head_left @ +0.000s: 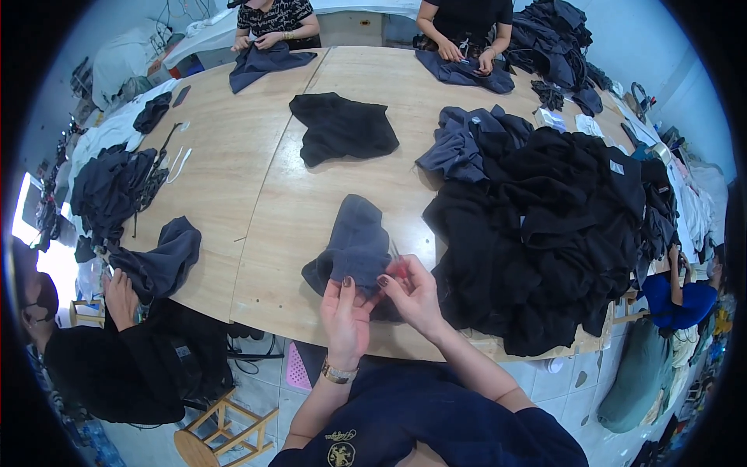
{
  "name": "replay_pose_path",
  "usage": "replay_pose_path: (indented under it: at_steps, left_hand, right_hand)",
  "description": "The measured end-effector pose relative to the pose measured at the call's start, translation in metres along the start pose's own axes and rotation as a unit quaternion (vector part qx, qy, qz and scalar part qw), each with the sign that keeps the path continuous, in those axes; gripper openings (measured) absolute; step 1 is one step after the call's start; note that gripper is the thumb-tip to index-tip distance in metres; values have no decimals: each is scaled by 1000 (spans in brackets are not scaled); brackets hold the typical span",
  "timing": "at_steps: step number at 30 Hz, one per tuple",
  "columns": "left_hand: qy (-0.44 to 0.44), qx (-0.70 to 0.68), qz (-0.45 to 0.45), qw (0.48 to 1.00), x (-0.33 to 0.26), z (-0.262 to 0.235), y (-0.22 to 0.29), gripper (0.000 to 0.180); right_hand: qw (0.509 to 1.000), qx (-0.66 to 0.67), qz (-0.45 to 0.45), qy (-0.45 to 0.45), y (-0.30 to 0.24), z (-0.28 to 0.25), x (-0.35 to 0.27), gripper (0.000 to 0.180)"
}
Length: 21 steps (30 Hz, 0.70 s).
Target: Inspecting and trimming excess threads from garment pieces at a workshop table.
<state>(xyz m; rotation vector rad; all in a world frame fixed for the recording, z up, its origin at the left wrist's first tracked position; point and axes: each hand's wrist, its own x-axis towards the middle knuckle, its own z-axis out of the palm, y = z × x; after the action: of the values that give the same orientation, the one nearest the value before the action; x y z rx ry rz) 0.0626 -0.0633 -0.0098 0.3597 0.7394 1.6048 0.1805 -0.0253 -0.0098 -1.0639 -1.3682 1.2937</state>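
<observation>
A dark grey piece of cloth (354, 233), which looks like a garment, lies bunched at the near edge of the table in front of me. My left hand (347, 311) has its near edge pinched between thumb and fingers. Close beside it, my right hand (412, 297) is closed around small red-handled snips (400, 270), mostly covered by the fingers and blurred. The right thumb and fingertips come up against the cloth's edge. Folds hide the rest of that edge.
Right of my hands rises a large heap of black garments (537, 226). A black garment (342, 128) lies farther up the wooden table (268, 194). Two people work with dark cloth across it; another sits at the left by a wooden stool (226, 428).
</observation>
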Motion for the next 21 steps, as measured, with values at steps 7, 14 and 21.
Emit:
replay_pose_path:
  at_steps: [7,14,21]
  left_hand:
    - [-3,28,27,999,-1,-1,2,28]
    - [-23,65,52,996,0,0,0,31]
    - [-17,77,67,995,0,3,4,32]
  right_hand:
    - [996,79,-20,-39,6,-1,3,12]
    - [997,60,-18,-46,1,-1,3,12]
    - [993,92,15,-78,6,-13,1,14]
